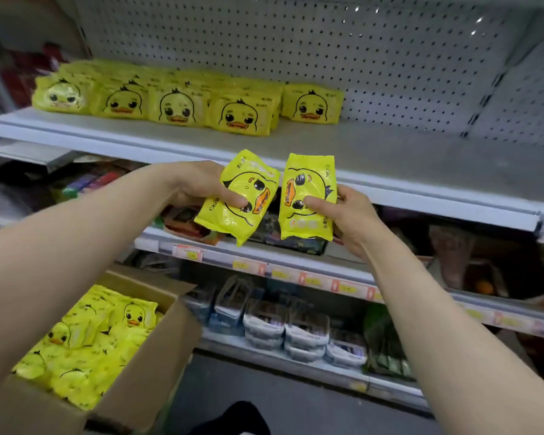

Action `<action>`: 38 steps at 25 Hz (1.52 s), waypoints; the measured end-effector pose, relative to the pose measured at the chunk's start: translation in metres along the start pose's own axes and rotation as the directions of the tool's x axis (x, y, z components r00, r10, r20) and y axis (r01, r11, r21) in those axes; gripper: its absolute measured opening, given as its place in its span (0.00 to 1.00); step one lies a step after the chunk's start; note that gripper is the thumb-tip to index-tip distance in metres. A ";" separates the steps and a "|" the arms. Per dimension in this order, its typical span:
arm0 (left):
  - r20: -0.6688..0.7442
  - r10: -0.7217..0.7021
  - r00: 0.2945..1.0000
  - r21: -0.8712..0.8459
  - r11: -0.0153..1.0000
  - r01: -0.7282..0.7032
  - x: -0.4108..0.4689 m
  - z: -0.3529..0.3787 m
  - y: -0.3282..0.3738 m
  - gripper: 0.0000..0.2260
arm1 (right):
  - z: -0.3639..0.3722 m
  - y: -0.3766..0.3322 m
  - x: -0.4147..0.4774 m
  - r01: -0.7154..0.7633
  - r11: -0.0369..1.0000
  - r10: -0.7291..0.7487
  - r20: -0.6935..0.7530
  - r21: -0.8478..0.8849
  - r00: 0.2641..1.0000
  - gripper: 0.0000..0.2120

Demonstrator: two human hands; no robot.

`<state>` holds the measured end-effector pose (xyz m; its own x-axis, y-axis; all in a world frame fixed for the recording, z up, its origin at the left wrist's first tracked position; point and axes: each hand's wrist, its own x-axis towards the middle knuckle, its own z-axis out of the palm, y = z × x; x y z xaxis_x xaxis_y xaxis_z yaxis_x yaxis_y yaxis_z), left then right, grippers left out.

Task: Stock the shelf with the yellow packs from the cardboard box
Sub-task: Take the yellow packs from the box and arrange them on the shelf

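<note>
Item: two yellow packs with a duck face printed on them, both held in the air. The left pack [239,196] is clasped by the left hand [198,186], with the thumb laid across the print and the fingers curled behind. The right pack [307,196] is clasped the same way by the right hand [349,215]. The two are held just beside each other but apart, both turned on end so the faces lie sideways, the left one tilted. The shelf [390,158] lies just above and beyond both grips. A row of stocked packs [182,102] stands on it face forward, up and to the left of the left grip, and the end pack [311,103] is set almost straight above the right grip. Bare shelf is seen up and to the right of the right grip. The cardboard box [157,356] is placed below the left grip, open and well filled with loose packs [85,340]. Step judged in hand: placing. Each pack is best turned until the face is upright, then stood beside the end pack, front edges aligned with the row. A light squeeze is advised, as the wrapper looks soft. Neighbouring packs could be toppled if nudged.
</note>
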<state>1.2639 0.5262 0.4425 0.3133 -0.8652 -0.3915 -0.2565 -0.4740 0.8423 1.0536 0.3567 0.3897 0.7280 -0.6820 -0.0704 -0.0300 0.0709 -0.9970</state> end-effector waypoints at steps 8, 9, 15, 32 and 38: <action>-0.102 0.084 0.991 0.265 0.963 -0.054 0.117 -0.034 0.119 0.13 | -0.088 -0.062 0.062 0.152 0.979 -0.177 -0.202 -0.136 0.963 0.26; -0.112 0.085 0.990 0.296 0.954 -0.049 0.136 -0.039 0.131 0.15 | -0.096 -0.068 0.074 0.158 0.973 -0.196 -0.238 -0.169 0.951 0.25; -0.113 0.184 0.976 0.560 0.824 -0.090 0.230 -0.076 0.172 0.30 | -0.116 -0.098 0.132 0.161 0.926 -0.283 -0.343 -0.342 0.896 0.19; 0.037 0.452 0.891 0.848 0.458 -0.267 0.351 -0.123 0.183 0.28 | -0.129 -0.115 0.215 0.085 0.890 -0.270 -0.368 -0.448 0.890 0.21; 0.056 0.543 0.838 0.840 0.428 -0.334 0.361 -0.125 0.178 0.30 | -0.123 -0.115 0.227 0.101 0.885 -0.272 -0.328 -0.455 0.904 0.20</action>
<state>1.4453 0.1502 0.4974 0.0717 -0.9915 0.1085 -0.9823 -0.0514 0.1799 1.1375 0.1042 0.4850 0.4418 -0.8751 0.1976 -0.2646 -0.3376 -0.9034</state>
